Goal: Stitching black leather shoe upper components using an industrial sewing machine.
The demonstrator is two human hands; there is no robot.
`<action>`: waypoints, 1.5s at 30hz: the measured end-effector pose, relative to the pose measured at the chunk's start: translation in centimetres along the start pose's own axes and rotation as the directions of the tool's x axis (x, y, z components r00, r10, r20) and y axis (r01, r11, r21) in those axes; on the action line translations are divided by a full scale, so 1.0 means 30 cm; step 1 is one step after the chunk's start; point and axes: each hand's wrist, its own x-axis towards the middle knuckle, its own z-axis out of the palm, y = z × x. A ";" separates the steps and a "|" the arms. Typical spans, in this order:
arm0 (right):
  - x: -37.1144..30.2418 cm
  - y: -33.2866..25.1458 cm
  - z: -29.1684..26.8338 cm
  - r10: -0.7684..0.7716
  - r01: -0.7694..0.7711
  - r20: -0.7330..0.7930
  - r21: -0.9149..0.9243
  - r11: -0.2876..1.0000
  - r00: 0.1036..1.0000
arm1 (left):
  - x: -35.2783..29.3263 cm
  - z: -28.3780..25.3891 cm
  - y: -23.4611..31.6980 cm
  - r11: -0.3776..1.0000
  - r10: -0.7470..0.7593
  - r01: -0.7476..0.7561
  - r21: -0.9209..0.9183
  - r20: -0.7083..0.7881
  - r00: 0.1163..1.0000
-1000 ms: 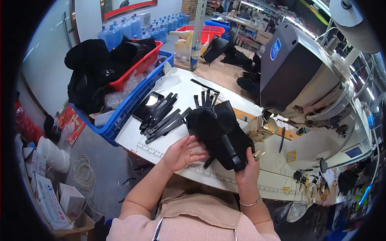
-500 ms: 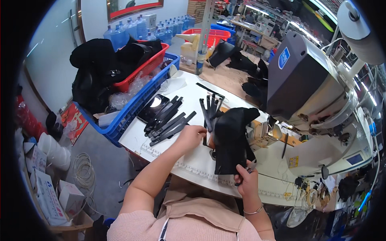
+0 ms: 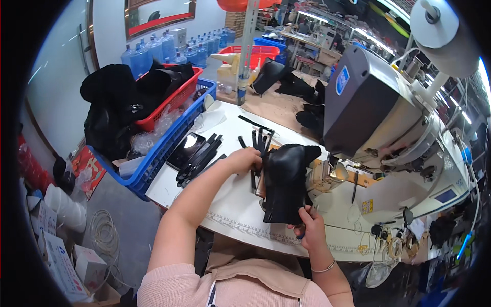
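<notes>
A black leather boot upper (image 3: 285,176) lies over a small support at the sewing machine, its shaft toward me. My right hand (image 3: 310,225) pinches the lower right corner of the shaft, thumb on top. My left hand (image 3: 245,160) is closed at the upper's left side, beside a fanned bunch of black straps (image 3: 263,138). One black strap (image 3: 253,180) runs out below its fingers and seems held in them; the fingertips are partly hidden. More black straps (image 3: 202,156) lie in a pile to the left, partly behind my left forearm.
The big sewing machine (image 3: 376,102) fills the right, with a thread cone (image 3: 434,25) above. A dark phone (image 3: 185,152) rests beside the strap pile. At left, a blue basket (image 3: 140,181) holds a red basket (image 3: 171,102) and black pieces. A ruler tape (image 3: 266,231) edges the table.
My left hand has moved up to the fanned straps and closed near one. My right hand keeps its grip on the boot upper. The whole view has shifted slightly.
</notes>
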 end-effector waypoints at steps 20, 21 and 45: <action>-0.001 0.008 -0.001 0.012 0.025 0.192 -0.189 0.982 0.981 | -0.222 -0.113 0.587 0.591 -0.469 0.307 -0.746 -0.008 0.883; 0.000 0.009 0.001 0.000 0.038 0.192 -0.195 0.980 0.981 | -0.218 -0.108 0.586 0.590 -0.470 0.312 -0.745 -0.003 0.883; 0.002 0.026 -0.006 0.006 0.021 0.228 -0.117 0.993 0.974 | -0.195 -0.049 0.597 0.573 -0.567 0.364 -0.734 -0.035 0.823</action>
